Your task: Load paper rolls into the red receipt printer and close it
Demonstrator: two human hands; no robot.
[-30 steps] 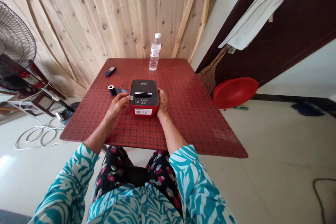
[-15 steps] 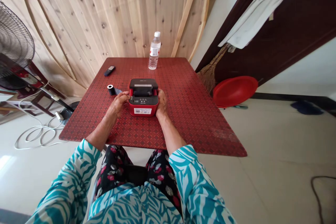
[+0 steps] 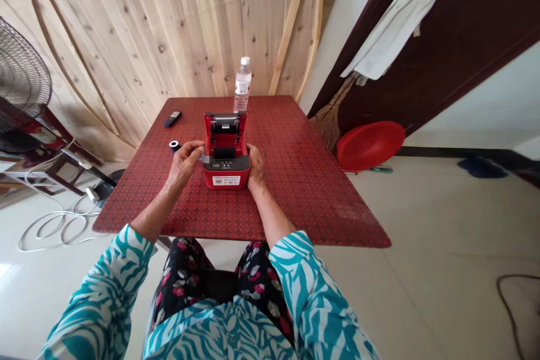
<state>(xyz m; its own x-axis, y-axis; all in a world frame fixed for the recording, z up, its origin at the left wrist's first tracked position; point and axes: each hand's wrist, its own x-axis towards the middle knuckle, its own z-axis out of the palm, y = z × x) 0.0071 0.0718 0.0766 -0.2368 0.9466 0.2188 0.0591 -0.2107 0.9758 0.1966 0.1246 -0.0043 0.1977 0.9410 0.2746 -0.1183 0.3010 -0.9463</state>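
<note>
A small red and black printer point(image 3: 228, 178) stands on the table with its lid point(image 3: 225, 124) raised, showing a dark roller and a red inside. My right hand point(image 3: 256, 167) is wrapped along its right side. At the printer's left edge, my left hand point(image 3: 185, 162) has its thumb and fingers drawn together; whatever is between the fingertips is too small to make out. A bit of grey film point(image 3: 203, 159) shows beside these fingers and the printer. Just behind my left hand, partly covered by it, stands a small black roll point(image 3: 174, 147) with a white core.
On the patterned red table point(image 3: 304, 197), a water bottle point(image 3: 242, 87) stands behind the printer and a dark handset point(image 3: 172, 119) lies at the back left. A fan point(image 3: 25, 67) and coiled cable point(image 3: 50, 225) are on the left. A red basin point(image 3: 371, 145) and broom point(image 3: 331, 118) are on the right.
The printer's lid has swung up and back from closed to open. My left hand has shifted slightly away from the printer's side; my right hand stays on the right side.
</note>
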